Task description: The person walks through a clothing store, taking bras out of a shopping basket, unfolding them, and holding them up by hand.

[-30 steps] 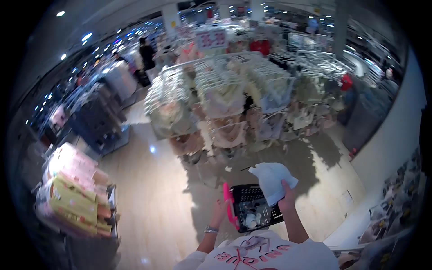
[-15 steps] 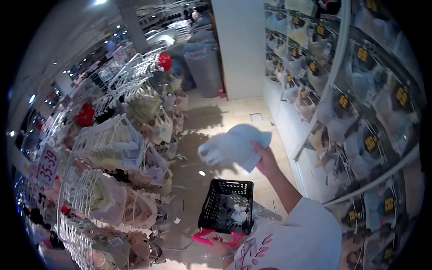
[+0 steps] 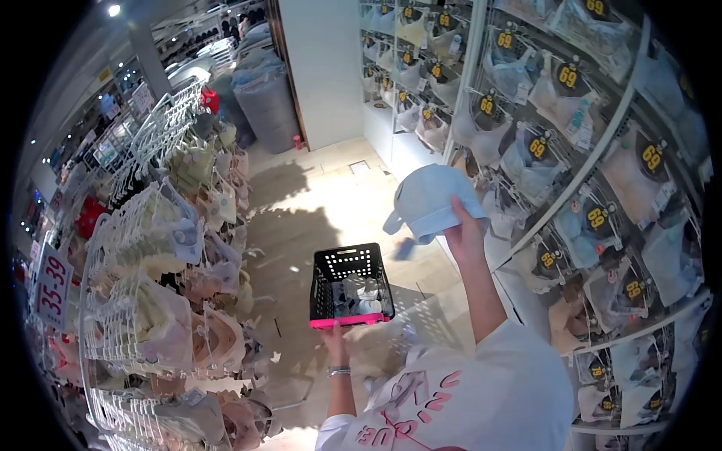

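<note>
A black basket point(image 3: 323, 289) hangs just beyond the fingers of the left hand point(image 3: 335, 341), curled around its pink handle point(image 3: 353, 322) — fingertips hidden. Right arm raised forward, the right hand point(image 3: 465, 234) pinches a pale blue garment point(image 3: 435, 197) between thumb and concealed fingers — jumbled contents point(image 3: 364, 289) beyond the left fingers defy identification.

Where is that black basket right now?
In the head view, the black basket is near the middle, below and left of the light-blue item in the right hand, with the left hand at its pink handle.
</note>
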### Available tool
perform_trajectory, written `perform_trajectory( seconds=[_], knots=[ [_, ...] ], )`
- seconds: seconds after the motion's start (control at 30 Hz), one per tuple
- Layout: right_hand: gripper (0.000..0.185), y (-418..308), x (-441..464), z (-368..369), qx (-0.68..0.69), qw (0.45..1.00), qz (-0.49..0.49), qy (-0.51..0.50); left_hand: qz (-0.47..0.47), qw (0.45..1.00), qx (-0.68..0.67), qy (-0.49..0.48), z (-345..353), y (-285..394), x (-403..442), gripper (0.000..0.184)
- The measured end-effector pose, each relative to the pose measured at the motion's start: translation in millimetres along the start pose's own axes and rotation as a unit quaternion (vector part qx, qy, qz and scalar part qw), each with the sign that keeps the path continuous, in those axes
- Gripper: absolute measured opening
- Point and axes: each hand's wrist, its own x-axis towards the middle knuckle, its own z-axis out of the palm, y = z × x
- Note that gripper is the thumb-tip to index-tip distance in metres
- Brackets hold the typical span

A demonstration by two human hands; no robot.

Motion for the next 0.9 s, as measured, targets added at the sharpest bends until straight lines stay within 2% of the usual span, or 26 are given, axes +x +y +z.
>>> perform_trajectory(
  seconds=[0.07,0.1,0.13,0.17,0.27,0.3,0.4,0.53,0.57,0.6,0.63,0.67,0.7,0.8,0.9],
  knots=[
    [0.053,-13,-14,-3,0.002,1.000,-0.011,-0.014,0.147,0.983,0.002,0.109,-4,-20,28,0.043],
    [0.053,-19,-21,-5,-0.010,0.999,-0.029,-0.016,0.190,0.957,0.129,0.177,-2,-8,23,0.046],
    [0.053,-25,-28,-7,-0.022,0.998,-0.049,-0.017,0.231,0.908,0.252,0.241,5,20,8,0.050],
    [0.053,-30,-35,-12,-0.036,0.997,-0.068,-0.014,0.269,0.837,0.369,0.300,11,43,-6,0.053],
    [0.053,-50,-45,-36,-0.087,0.992,-0.092,0.003,0.397,0.788,0.413,0.225,35,73,-23,0.058],
    [0.053,-53,-46,-44,-0.092,0.991,-0.098,0.019,0.419,0.763,0.453,0.190,43,75,-21,0.056],
    [0.052,-68,-37,-76,-0.117,0.985,-0.117,0.052,0.439,0.741,0.493,0.123,66,59,-13,0.055],
    [0.050,-69,-22,-96,-0.123,0.985,-0.105,0.054,0.458,0.781,0.425,0.000,112,62,-23,0.052],
    [0.050,-64,-18,-97,-0.116,0.987,-0.095,0.050,0.402,0.828,0.380,-0.097,126,65,-27,0.048],
    [0.050,-56,-13,-98,-0.107,0.989,-0.088,0.051,0.296,0.890,0.274,-0.211,146,78,-41,0.047],
    [0.050,-50,-11,-100,-0.099,0.991,-0.074,0.051,0.174,0.920,0.161,-0.311,166,92,-54,0.046],
    [0.051,-44,-9,-101,-0.090,0.993,-0.057,0.050,0.043,0.917,0.040,-0.395,186,107,-65,0.046],
    [0.052,-38,-7,-103,-0.083,0.995,-0.037,0.047,0.059,0.881,0.052,-0.466,206,118,-72,0.045],
    [0.053,-25,-2,-111,-0.029,0.999,0.011,0.038,-0.075,0.814,-0.111,-0.565,262,127,-61,0.045],
    [0.052,-25,-5,-115,-0.017,0.998,0.043,0.044,-0.182,0.829,-0.203,-0.488,295,166,-84,0.045]
  ],
)
